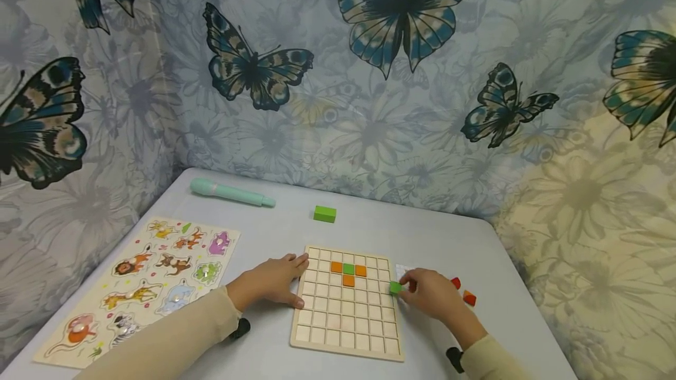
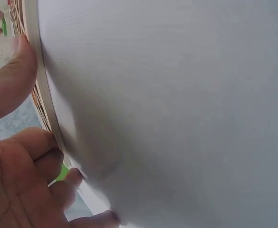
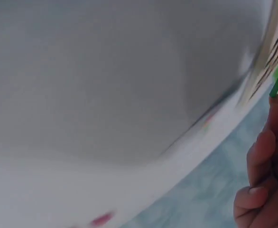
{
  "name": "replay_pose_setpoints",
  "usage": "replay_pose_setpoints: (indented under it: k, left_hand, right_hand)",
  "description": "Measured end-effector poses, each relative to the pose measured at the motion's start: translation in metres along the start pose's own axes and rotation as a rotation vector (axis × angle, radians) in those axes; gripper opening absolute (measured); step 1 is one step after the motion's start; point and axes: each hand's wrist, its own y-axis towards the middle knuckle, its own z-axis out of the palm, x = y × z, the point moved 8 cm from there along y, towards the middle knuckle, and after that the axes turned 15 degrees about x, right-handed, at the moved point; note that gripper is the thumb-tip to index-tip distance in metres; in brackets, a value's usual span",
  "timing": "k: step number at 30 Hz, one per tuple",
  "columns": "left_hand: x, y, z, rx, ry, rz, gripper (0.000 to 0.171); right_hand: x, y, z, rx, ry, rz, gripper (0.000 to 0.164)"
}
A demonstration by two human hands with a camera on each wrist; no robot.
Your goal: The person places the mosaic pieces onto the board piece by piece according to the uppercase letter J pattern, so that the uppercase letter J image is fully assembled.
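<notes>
Wooden grid board (image 1: 343,316): left edge touched by our left grip (image 1: 273,279), spread. Green tile (image 1: 395,288): pinched in our right grip (image 1: 430,293), at board's right edge. Step, seemingly: tile placement; next needs alignment.

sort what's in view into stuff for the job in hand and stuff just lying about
Seemingly in use:
grid board, touched by left hand
green tile, pinched by right hand
orange tiles and second green tile
red pieces, probably

Apparently just lying about:
animal puzzle
mint-green wand
green block, perhaps spare
</notes>
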Motion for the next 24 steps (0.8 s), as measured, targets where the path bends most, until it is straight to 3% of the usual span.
replay_pose_setpoints:
  k: [5,9,24]
  left_hand:
    - [0.000,0.001,-0.001,0.006,0.001,-0.006,0.098]
    - [0.000,0.002,0.001,0.006,0.005,-0.001,0.098]
    - [0.001,0.003,0.001,0.009,-0.010,-0.011,0.099]
  right_hand:
    - [0.064,0.024,0.016,0.032,-0.035,-0.183,0.018]
    - [0.090,0.030,0.025,0.074,-0.038,-0.267,0.017]
    - [0.093,0.034,0.035,0.104,-0.022,-0.249,0.017]
